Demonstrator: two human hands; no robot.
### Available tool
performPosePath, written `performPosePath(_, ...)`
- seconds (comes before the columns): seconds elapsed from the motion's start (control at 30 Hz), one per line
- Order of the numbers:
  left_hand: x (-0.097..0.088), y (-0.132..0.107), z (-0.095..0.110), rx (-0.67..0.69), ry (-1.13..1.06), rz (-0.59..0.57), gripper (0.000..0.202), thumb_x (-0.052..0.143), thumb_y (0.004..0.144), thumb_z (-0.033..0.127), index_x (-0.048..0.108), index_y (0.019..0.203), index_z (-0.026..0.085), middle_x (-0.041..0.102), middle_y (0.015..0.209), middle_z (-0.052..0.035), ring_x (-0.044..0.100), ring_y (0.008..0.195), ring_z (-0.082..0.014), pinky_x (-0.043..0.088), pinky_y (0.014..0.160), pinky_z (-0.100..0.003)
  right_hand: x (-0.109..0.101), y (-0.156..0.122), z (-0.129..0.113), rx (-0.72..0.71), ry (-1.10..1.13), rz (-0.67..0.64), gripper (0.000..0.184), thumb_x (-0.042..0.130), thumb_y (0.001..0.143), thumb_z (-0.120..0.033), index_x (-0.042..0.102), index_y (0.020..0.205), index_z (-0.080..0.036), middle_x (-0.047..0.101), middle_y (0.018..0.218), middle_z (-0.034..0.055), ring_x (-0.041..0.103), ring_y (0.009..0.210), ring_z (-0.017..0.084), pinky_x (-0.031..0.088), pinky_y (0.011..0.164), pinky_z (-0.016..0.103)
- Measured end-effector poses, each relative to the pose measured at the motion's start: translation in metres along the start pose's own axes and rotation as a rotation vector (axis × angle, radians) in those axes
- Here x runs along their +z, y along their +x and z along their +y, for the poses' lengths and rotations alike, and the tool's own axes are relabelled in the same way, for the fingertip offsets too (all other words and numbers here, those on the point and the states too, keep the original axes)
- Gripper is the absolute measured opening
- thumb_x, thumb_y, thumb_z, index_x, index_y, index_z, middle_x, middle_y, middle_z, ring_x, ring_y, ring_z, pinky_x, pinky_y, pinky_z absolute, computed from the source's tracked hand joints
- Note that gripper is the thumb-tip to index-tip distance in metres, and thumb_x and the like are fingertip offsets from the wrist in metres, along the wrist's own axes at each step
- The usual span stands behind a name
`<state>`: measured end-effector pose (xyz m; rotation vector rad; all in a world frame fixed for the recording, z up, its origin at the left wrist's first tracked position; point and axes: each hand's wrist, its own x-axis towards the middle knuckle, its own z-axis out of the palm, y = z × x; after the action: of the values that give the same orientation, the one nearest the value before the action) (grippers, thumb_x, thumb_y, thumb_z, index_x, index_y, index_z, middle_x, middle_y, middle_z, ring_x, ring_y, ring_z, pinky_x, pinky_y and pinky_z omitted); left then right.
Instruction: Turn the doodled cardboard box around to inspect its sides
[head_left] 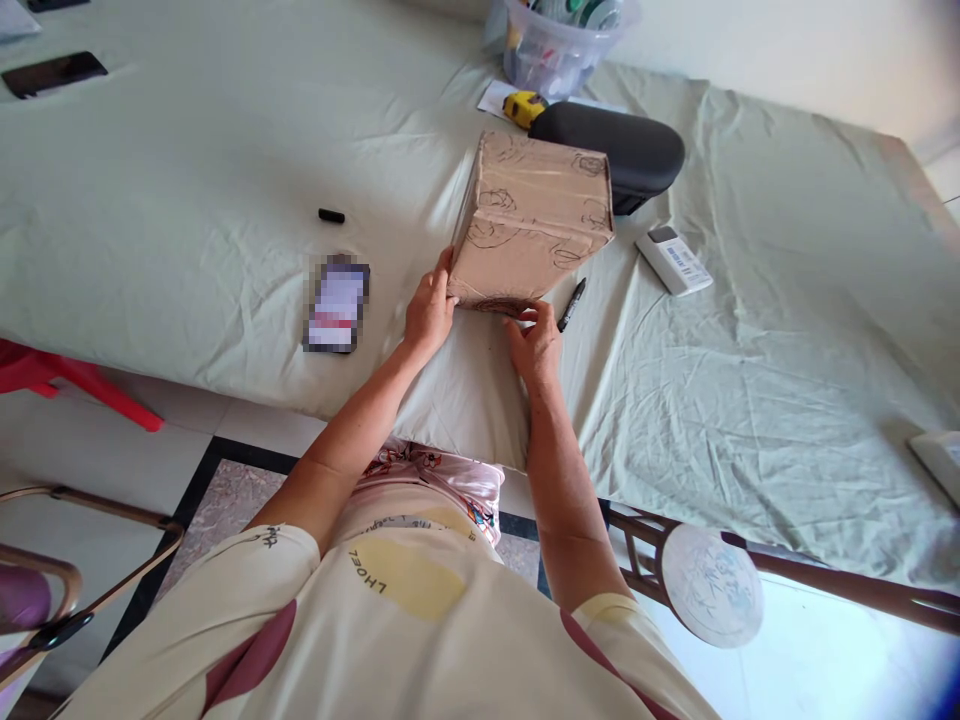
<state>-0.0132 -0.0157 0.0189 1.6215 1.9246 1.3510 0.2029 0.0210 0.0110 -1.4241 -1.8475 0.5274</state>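
Observation:
A brown cardboard box (534, 222) with black scribbled drawings stands tilted on the cloth-covered table in front of me. My left hand (430, 312) grips its lower left edge, thumb on the near side and fingers partly hidden behind. At the lower near edge, my right hand (535, 340) has its curled fingers against the box. Just right of that hand lies a black marker pen (572, 305), and its black cap (331, 215) rests apart on the left. A phone (337, 306) with a lit, blurred screen lies left of my left hand.
Behind the box are a black case (611, 150), a yellow tape measure (523, 108) and a clear plastic tub (559, 50). A white power bank-like device (675, 262) lies to the right. Another dark phone (54, 75) is far left. A round stool (712, 585) stands below the table edge.

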Motion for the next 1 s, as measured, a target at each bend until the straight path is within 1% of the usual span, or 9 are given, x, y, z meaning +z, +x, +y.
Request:
performPosePath(0.13, -0.006, -0.001, 0.009, -0.042, 0.033, -0.045, 0.074, 0.065, 0.101, 0.020, 0.034, 0.168, 0.023, 0.068, 0.139, -0.0189, 0.067, 0.134, -0.0350, 0.055, 0.119, -0.053, -0.001, 0.001, 0.003, -0.013, 0.045, 0.000, 0.047, 0.067, 0.089, -0.059, 0.055, 0.119, -0.025, 0.077, 0.109, 0.0076, 0.062, 0.070, 0.018, 0.059, 0.082, 0.045)
performPosePath(0.27, -0.010, -0.002, 0.015, -0.065, 0.089, -0.051, 0.081, 0.063, 0.096, 0.008, 0.034, 0.169, 0.028, 0.069, 0.135, -0.0144, 0.068, 0.130, -0.0317, 0.058, 0.115, -0.044, -0.003, 0.002, 0.004, -0.011, 0.087, -0.002, 0.049, 0.068, 0.089, -0.065, 0.056, 0.117, -0.027, 0.077, 0.105, 0.0047, 0.061, 0.066, 0.017, 0.059, 0.080, 0.044)
performPosePath(0.33, -0.010, -0.002, 0.016, -0.073, 0.103, -0.047, 0.083, 0.059, 0.094, 0.004, 0.035, 0.168, 0.030, 0.069, 0.133, -0.0131, 0.068, 0.127, -0.0308, 0.059, 0.112, -0.043, -0.004, 0.002, 0.003, 0.001, 0.087, -0.011, 0.049, 0.069, 0.089, -0.065, 0.056, 0.116, -0.027, 0.076, 0.105, 0.0048, 0.061, 0.067, 0.017, 0.059, 0.080, 0.044)
performPosePath(0.53, -0.006, 0.000, 0.010, -0.090, 0.094, -0.018, 0.084, 0.051, 0.090, -0.002, 0.038, 0.167, 0.031, 0.069, 0.126, -0.0118, 0.069, 0.120, -0.0299, 0.059, 0.107, -0.042, -0.005, 0.002, 0.005, -0.002, 0.087, -0.027, 0.045, 0.071, 0.088, -0.058, 0.058, 0.118, -0.027, 0.077, 0.106, 0.0047, 0.063, 0.069, 0.018, 0.060, 0.080, 0.044)
performPosePath(0.67, 0.002, 0.001, -0.001, -0.068, 0.037, 0.049, 0.078, 0.051, 0.087, -0.004, 0.049, 0.158, 0.027, 0.070, 0.125, -0.0115, 0.068, 0.123, -0.0280, 0.057, 0.111, -0.040, -0.007, 0.006, 0.014, -0.059, 0.058, -0.072, 0.037, 0.065, 0.089, -0.043, 0.063, 0.121, -0.025, 0.079, 0.110, 0.0075, 0.065, 0.071, 0.019, 0.062, 0.085, 0.047)
performPosePath(0.77, 0.007, 0.004, -0.009, -0.098, 0.007, 0.065, 0.073, 0.050, 0.087, -0.005, 0.054, 0.153, 0.025, 0.070, 0.121, -0.0113, 0.068, 0.123, -0.0279, 0.055, 0.115, -0.042, -0.006, 0.009, 0.021, -0.111, 0.041, -0.101, 0.039, 0.056, 0.086, -0.027, 0.068, 0.123, -0.023, 0.080, 0.115, 0.0101, 0.072, 0.087, 0.024, 0.063, 0.095, 0.050)
performPosePath(0.83, 0.008, 0.005, -0.013, -0.115, -0.012, 0.067, 0.070, 0.050, 0.088, -0.005, 0.056, 0.151, 0.025, 0.070, 0.118, -0.0107, 0.069, 0.122, -0.0280, 0.054, 0.117, -0.043, -0.003, 0.010, 0.025, -0.121, 0.035, -0.091, 0.043, 0.052, 0.086, -0.022, 0.070, 0.125, -0.024, 0.080, 0.118, 0.0106, 0.073, 0.102, 0.027, 0.061, 0.104, 0.052)
performPosePath(0.9, 0.009, 0.006, -0.015, -0.121, -0.016, 0.065, 0.068, 0.050, 0.089, -0.006, 0.057, 0.149, 0.024, 0.070, 0.119, -0.0114, 0.069, 0.123, -0.0282, 0.053, 0.118, -0.044, 0.002, 0.011, 0.030, -0.079, 0.032, -0.057, 0.049, 0.050, 0.088, -0.023, 0.068, 0.133, -0.024, 0.078, 0.126, 0.0122, 0.074, 0.109, 0.028, 0.059, 0.110, 0.055)
performPosePath(1.0, 0.009, 0.006, -0.017, -0.115, -0.008, 0.068, 0.064, 0.050, 0.089, -0.006, 0.058, 0.146, 0.021, 0.070, 0.123, -0.0135, 0.069, 0.124, -0.0286, 0.054, 0.119, -0.046, 0.009, 0.014, 0.044, 0.036, 0.030, 0.004, 0.059, 0.048, 0.095, -0.033, 0.054, 0.153, -0.022, 0.070, 0.142, 0.0172, 0.076, 0.106, 0.029, 0.060, 0.107, 0.058)
